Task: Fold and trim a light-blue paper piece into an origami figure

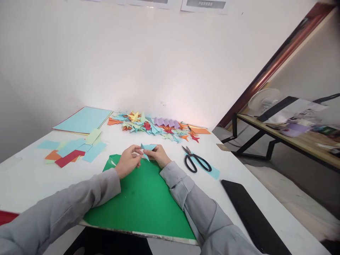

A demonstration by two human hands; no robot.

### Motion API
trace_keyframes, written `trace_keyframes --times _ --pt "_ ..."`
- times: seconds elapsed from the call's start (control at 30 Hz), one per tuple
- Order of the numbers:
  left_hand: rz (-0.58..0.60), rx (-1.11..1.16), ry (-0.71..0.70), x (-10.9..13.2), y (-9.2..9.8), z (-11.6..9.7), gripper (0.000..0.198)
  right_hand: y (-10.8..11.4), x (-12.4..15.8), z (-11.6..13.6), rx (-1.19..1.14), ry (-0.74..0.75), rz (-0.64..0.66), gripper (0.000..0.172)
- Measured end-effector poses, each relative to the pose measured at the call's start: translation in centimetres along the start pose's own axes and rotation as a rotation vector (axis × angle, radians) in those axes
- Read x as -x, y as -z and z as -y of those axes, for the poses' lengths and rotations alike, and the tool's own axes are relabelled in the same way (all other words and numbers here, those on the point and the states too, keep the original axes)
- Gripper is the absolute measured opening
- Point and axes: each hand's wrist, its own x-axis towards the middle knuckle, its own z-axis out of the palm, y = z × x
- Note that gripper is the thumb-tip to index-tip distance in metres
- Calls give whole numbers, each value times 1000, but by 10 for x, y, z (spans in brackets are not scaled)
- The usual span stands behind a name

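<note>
Both my hands meet over the far end of a green sheet. Between them is a small folded piece of light blue paper with pointed ends. My right hand pinches it from the right side. The fingers of my left hand are curled at its left edge and look pinched on it, though the exact contact is too small to make out. Black-handled scissors lie partly spread to the right, on top of a blue paper strip.
Cut paper pieces lie at the left, before a stack of coloured sheets. Folded paper shapes are heaped along the wall. A long black object rests near the right edge. Beyond stands a wooden-topped bench.
</note>
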Motion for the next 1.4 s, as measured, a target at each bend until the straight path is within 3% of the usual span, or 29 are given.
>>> trace_keyframes --times 0.1,0.23,0.33,0.43,0.63,0.83,0.93,1.07,1.4 --pt "-4 -217 -217 -25 -6 11 17 2 -1 -2 -23 18 -107 32" --pt "-6 -635 -543 -48 -5 16 16 5 -4 -4 6 39 -140 32" --pt "66 -841 -628 -59 -7 16 19 5 -5 -3 -23 33 -212 31" --pt "94 -770 -652 -65 -10 18 26 4 -5 -2 -104 22 -259 28" --pt "153 -477 -539 -61 -8 19 18 2 -2 1 -27 11 -212 26" --pt "71 -385 -478 -64 -8 18 7 2 1 1 41 23 -161 27" --pt "-1 -219 -311 -68 -8 18 6 3 1 0 6 11 -190 25" --pt "-47 16 -83 -71 -8 13 20 6 -1 0 -74 -7 -280 24" --pt "157 272 142 -71 -5 7 35 6 -3 0 -142 -40 -276 32"
